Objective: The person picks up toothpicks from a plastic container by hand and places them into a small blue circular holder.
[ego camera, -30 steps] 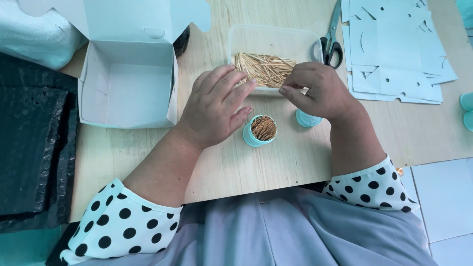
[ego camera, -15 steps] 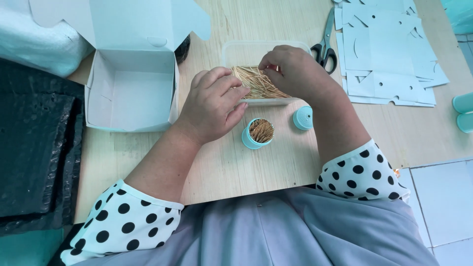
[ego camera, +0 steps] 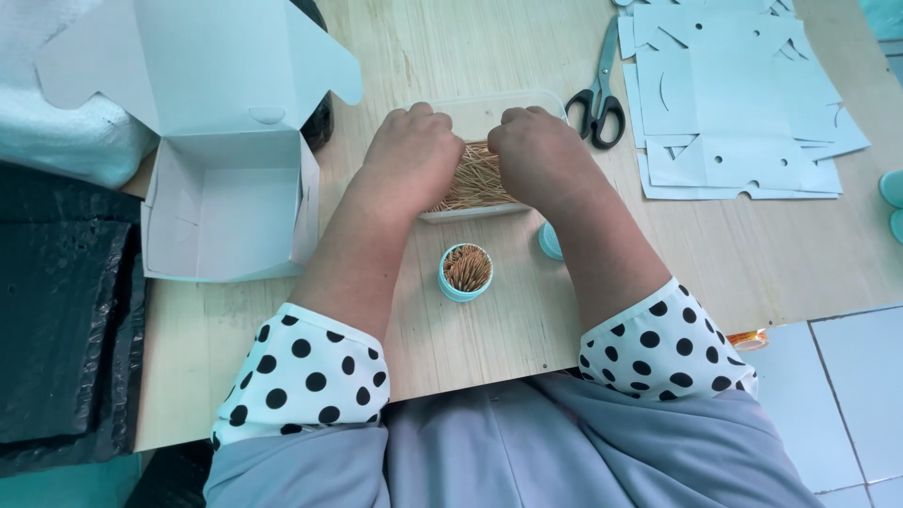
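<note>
From the head camera, the change since half a second ago is plain: the left hand (ego camera: 414, 155) has left its place over the small round pot (ego camera: 466, 272) and gone forward into the clear tray (ego camera: 489, 105), and the right hand (ego camera: 538, 155), which was reaching across the tray at an angle, now sits square beside the left one. A second ago the right hand was nearer the person, pinching something just above the little blue lid (ego camera: 549, 242). The pot itself has not shifted on the wooden table (ego camera: 752, 254).

The loose heap of toothpicks (ego camera: 473, 179) lies in the tray between and under the two hands, showing in the gap between them. The pot, packed with upright toothpicks, stands just on the near side of the tray, between the two forearms and touched by neither. The lid lies against the right forearm's inner edge, partly hidden.

Both hands are knuckles up, fingers curled down into the toothpicks. The fingertips are hidden, so whether either hand has gripped a bunch cannot be told; both at least rest on the heap.

To the left an open white box (ego camera: 226, 202) stands empty side up. To the right, black-handled scissors (ego camera: 598, 99) lie beside a stack of flat pale-blue card cut-outs (ego camera: 743, 103).
</note>
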